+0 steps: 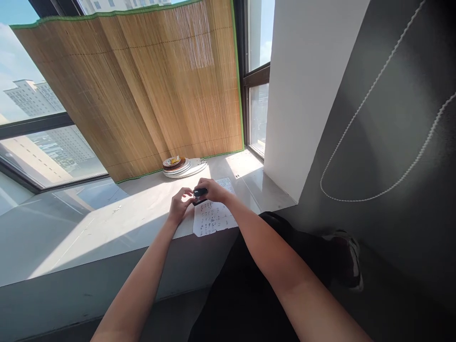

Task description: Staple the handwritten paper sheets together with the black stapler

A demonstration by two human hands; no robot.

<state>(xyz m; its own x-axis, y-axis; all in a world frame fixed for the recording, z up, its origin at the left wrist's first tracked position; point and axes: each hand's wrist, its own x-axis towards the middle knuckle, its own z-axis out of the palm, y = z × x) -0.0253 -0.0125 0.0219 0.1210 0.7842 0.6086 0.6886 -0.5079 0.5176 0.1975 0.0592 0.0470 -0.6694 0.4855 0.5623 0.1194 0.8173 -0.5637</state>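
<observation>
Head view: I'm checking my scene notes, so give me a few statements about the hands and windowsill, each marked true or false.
1. The right hand holds a small dark object. True.
2. The printed paper lies on the floor. False: it lies on the windowsill, overhanging its front edge.
3. The left hand rests on the stack of plates. False: it is by the dark object, apart from the plates.
4. A bamboo blind covers part of the window. True.

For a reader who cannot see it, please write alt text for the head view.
Two bare hands, left hand and right hand, hold a small black object over a white printed paper sheet on a pale stone windowsill. Behind them, stacked white plates sit below a bamboo blind.
</observation>
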